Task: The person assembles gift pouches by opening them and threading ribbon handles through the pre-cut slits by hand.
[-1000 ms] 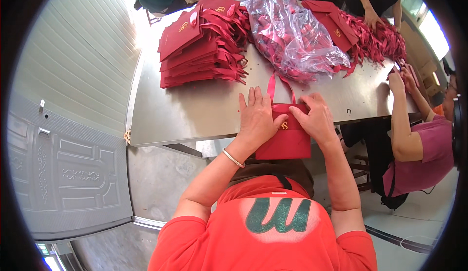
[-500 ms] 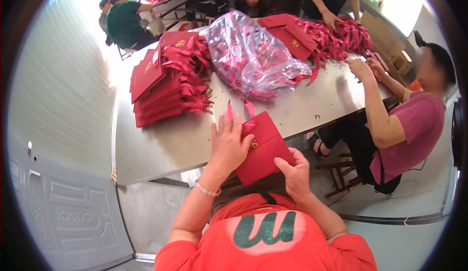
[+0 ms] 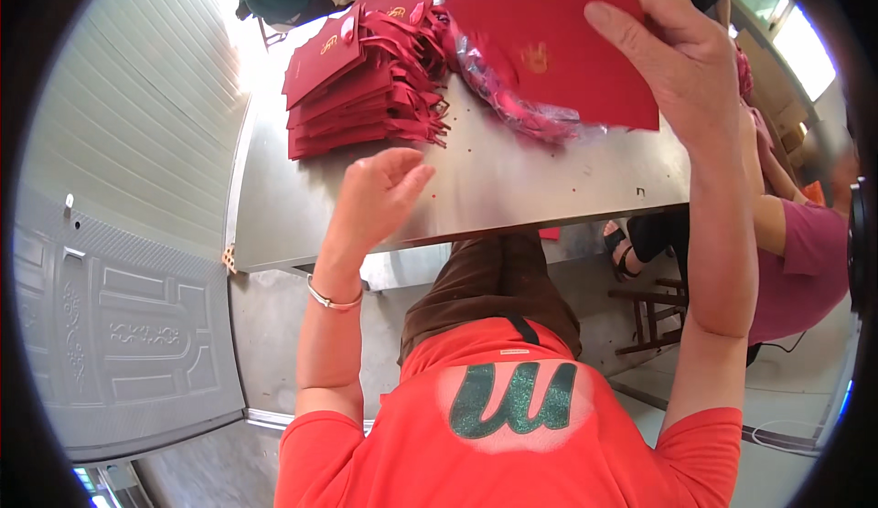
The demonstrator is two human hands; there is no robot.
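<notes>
Red bag (image 3: 558,60) has gone up & fwd since ½ sec ago, when both hands had it at the table's near edge; L hand now off it.

R hand (image 3: 681,64): gripping bag by its R side, thumb flat on near face, other fingers partly hidden behind. Bag held up over table (image 3: 521,188), blocking view of most of clear plastic sack (image 3: 549,128) w/ red stuff inside. Gold mark on bag's near face, approx. mid; bag slightly blurred.

L hand (image 3: 380,192): half-open, fingers bent, thumb out, nothing seen in it; over near part of table, just this side of stack of red bags (image 3: 334,87). Stack = several layers, ribbons bunched along R side. Bracelet (image 3: 331,299) on L wrist.

Far R: co-worker in purple top (image 3: 805,261), partly hidden by wearer's R forearm. Brown stool (image 3: 645,311) nearby.
</notes>
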